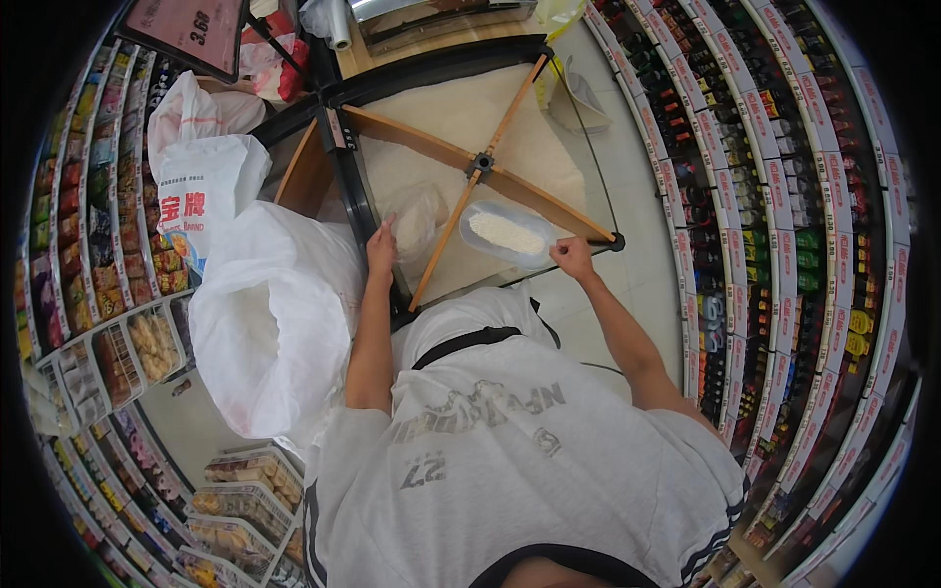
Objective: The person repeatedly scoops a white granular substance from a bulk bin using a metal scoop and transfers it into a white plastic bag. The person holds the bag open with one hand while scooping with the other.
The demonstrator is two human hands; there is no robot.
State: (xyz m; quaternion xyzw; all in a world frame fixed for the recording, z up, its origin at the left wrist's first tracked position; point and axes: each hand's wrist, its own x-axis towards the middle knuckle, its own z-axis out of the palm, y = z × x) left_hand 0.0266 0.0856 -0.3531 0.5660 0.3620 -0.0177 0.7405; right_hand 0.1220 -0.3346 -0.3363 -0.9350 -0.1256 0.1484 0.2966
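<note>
My left hand [381, 248] grips the edge of a clear plastic bag [417, 224] that has some pale grain, apparently rice, in it. In my right hand [572, 257] is the end of a translucent plastic scoop [476, 213], tilted slightly and carrying a heap of white rice [507, 234]. Both hands are over a black-framed bin [441, 70] of loose rice [434, 125]. Crossed wooden dividers [412, 136] split the bin into compartments; one divider runs between the bag and the scoop.
At left, a large open white sack [220, 316] stands against the bin, with a printed sack [213, 184] behind it. A price sign [184, 33] overhangs the far left. Shelves of bottles [772, 184] line the right; snack baskets [242, 485] stand lower left.
</note>
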